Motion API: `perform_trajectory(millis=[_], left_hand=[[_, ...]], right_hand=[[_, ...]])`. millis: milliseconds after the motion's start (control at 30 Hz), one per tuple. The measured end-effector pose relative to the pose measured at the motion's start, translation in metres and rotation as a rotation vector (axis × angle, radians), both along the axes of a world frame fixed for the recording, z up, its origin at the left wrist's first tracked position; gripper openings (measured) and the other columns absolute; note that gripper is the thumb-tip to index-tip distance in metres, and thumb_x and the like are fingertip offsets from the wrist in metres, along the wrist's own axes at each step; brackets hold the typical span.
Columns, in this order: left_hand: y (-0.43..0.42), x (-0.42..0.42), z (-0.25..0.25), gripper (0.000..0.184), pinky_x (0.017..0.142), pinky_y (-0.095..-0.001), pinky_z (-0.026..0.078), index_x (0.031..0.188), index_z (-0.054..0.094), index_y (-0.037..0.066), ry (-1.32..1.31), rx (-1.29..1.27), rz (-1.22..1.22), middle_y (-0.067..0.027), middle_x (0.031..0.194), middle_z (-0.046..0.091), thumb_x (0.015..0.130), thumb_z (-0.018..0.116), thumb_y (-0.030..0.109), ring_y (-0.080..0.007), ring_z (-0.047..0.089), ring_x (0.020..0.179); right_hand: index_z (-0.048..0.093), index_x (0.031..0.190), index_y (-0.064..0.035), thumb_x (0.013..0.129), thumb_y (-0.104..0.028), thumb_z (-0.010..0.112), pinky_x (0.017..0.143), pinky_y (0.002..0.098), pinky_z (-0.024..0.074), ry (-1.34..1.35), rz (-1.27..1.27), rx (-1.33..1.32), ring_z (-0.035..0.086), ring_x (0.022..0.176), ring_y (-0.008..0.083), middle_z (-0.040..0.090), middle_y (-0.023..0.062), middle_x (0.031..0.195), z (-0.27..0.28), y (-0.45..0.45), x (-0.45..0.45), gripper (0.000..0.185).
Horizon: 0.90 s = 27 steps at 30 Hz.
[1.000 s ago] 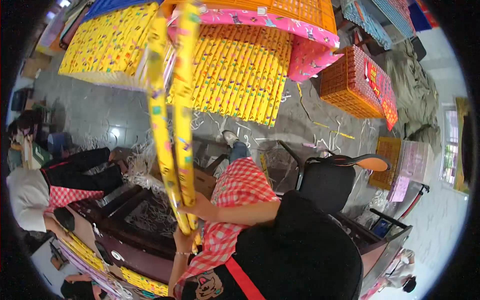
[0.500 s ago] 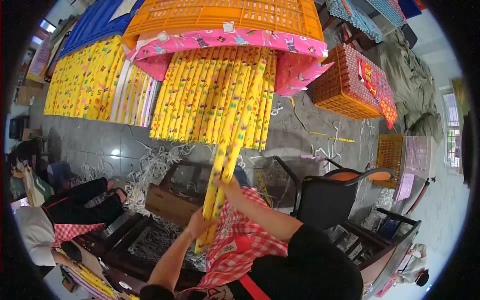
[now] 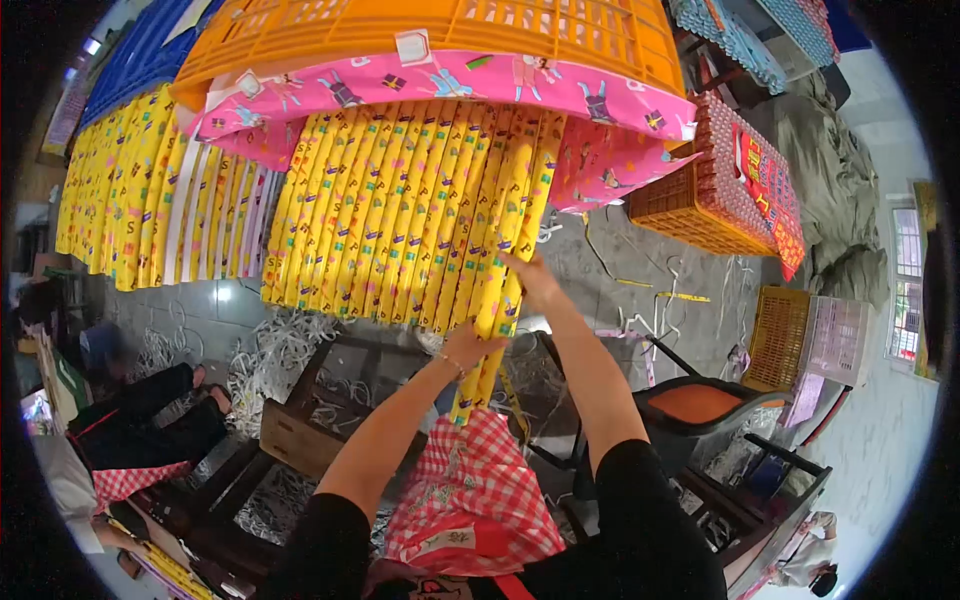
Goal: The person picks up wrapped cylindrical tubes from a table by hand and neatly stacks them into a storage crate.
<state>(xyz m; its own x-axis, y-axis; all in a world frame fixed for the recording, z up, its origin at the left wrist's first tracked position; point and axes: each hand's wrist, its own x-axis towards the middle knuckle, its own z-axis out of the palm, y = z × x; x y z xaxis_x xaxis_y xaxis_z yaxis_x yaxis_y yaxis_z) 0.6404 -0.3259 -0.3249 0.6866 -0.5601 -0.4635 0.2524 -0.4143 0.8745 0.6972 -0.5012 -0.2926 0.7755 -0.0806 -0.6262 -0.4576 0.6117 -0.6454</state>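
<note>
Two yellow printed rolls of wrapping paper (image 3: 513,212) lie side by side in my hands, tilted away from me. Around their lower part my left hand (image 3: 470,348) is closed. My right hand (image 3: 532,280) grips them higher up, on the right side. Their far ends reach in among a row of similar yellow rolls (image 3: 370,220), under an orange crate edge (image 3: 570,40). Pink printed paper (image 3: 440,80) hangs along that crate's rim and sides. The near ends of the held rolls point down towards my red checked apron (image 3: 480,460).
On the left, a blue crate (image 3: 130,60) holds more yellow rolls. An orange crate (image 3: 690,200) with red wrapped rolls stands to the right. A black chair (image 3: 720,400) is close by my right arm. White strips (image 3: 270,370) litter the floor. Another person's legs (image 3: 150,420) show at left.
Both hands have moved forward with the rolls, away from my body, and the rolls' far ends now sit at the right part of the row. The crates appear closer.
</note>
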Motion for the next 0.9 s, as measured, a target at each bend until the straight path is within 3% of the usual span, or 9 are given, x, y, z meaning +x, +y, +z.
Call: perform_trajectory(millis=[167,233,400,467,667,700,800,833,900], left_hand=[[-0.042,0.02,-0.012,0.037,0.07,-0.031,0.046,0.108,0.052,0.005,0.402,-0.42,0.081,-0.0049,0.089,0.058,0.078,0.062,0.024,-0.0141,0.054,0.079],[-0.051,0.024,-0.047,0.037,0.075,-0.0354,0.045,0.112,0.05,0.005,-0.114,-0.075,-0.107,-0.0097,0.098,0.057,0.08,0.057,0.022,-0.0211,0.054,0.085],[-0.065,0.061,-0.041,0.039,0.078,-0.0365,0.042,0.113,0.049,0.005,-0.129,0.012,0.199,-0.0125,0.098,0.056,0.079,0.056,0.023,-0.0236,0.053,0.089],[-0.075,0.066,-0.045,0.039,0.08,-0.0369,0.041,0.113,0.049,0.005,-0.129,0.017,0.24,-0.0136,0.099,0.055,0.078,0.055,0.023,-0.0246,0.052,0.09],[-0.098,0.082,-0.052,0.042,0.084,-0.0382,0.039,0.114,0.048,0.005,-0.178,0.045,0.317,-0.0169,0.099,0.054,0.077,0.053,0.024,-0.0276,0.051,0.094],[-0.102,0.083,-0.054,0.042,0.085,-0.0385,0.038,0.115,0.047,0.005,-0.19,0.051,0.325,-0.0175,0.099,0.054,0.077,0.053,0.024,-0.0281,0.05,0.094],[-0.115,0.064,-0.072,0.044,0.087,-0.0391,0.037,0.115,0.047,0.005,-0.295,0.066,0.332,-0.0192,0.1,0.053,0.077,0.052,0.025,-0.0296,0.05,0.096],[-0.125,0.041,-0.151,0.041,0.086,-0.0395,0.037,0.115,0.046,0.003,-0.633,-0.065,0.283,-0.0209,0.103,0.052,0.078,0.049,0.021,-0.0323,0.047,0.099],[-0.115,0.046,-0.125,0.033,0.086,-0.0411,0.038,0.109,0.047,-0.002,-0.461,0.039,0.294,-0.0228,0.101,0.052,0.081,0.042,0.014,-0.0362,0.049,0.093]], right_hand=[[0.049,0.112,-0.0063,0.075,-0.018,0.067,0.069,0.0361,0.0498,0.006,0.166,-0.296,0.058,0.086,0.0204,0.059,0.0068,0.097,-0.043,-0.045,0.016,0.042],[0.046,0.117,-0.0083,0.076,-0.023,0.064,0.07,0.0392,0.05,0.155,0.181,-0.207,0.056,0.092,0.023,0.056,0.0083,0.104,-0.04,-0.053,0.024,0.047],[0.036,0.125,-0.0074,0.083,-0.02,0.056,0.074,0.0373,0.0477,-0.13,0.01,-0.263,0.052,0.098,0.0233,0.049,0.0089,0.113,-0.068,-0.052,0.039,0.048],[0.035,0.125,-0.0082,0.085,-0.018,0.054,0.079,0.0341,0.0454,0.056,-0.125,-0.304,0.052,0.097,0.0217,0.048,0.0083,0.114,-0.053,-0.039,0.044,0.046],[0.036,0.126,-0.0065,0.084,-0.013,0.053,0.087,0.0367,0.0417,-0.1,-0.003,-0.151,0.048,0.104,0.0236,0.048,0.0092,0.116,-0.134,-0.091,0.055,0.046],[0.038,0.124,-0.0054,0.084,-0.012,0.052,0.086,0.0357,0.0427,-0.231,0.054,-0.283,0.05,0.103,0.0236,0.049,0.0094,0.115,-0.176,-0.113,0.058,0.043],[0.044,0.119,-0.0039,0.085,-0.015,0.051,0.082,0.0339,0.0456,-0.256,0.093,-0.238,0.053,0.098,0.0224,0.052,0.0091,0.112,-0.123,-0.079,0.053,0.037],[0.046,0.118,-0.0034,0.085,-0.016,0.051,0.08,0.0333,0.0465,-0.28,0.105,-0.255,0.053,0.097,0.022,0.053,0.009,0.111,-0.106,-0.068,0.051,0.036],[0.049,0.112,-0.0055,0.084,-0.014,0.051,0.072,0.0296,0.0473,-0.298,0.015,-0.463,0.055,0.084,0.0168,0.056,0.0063,0.1,-0.182,-0.094,0.043,0.029]])
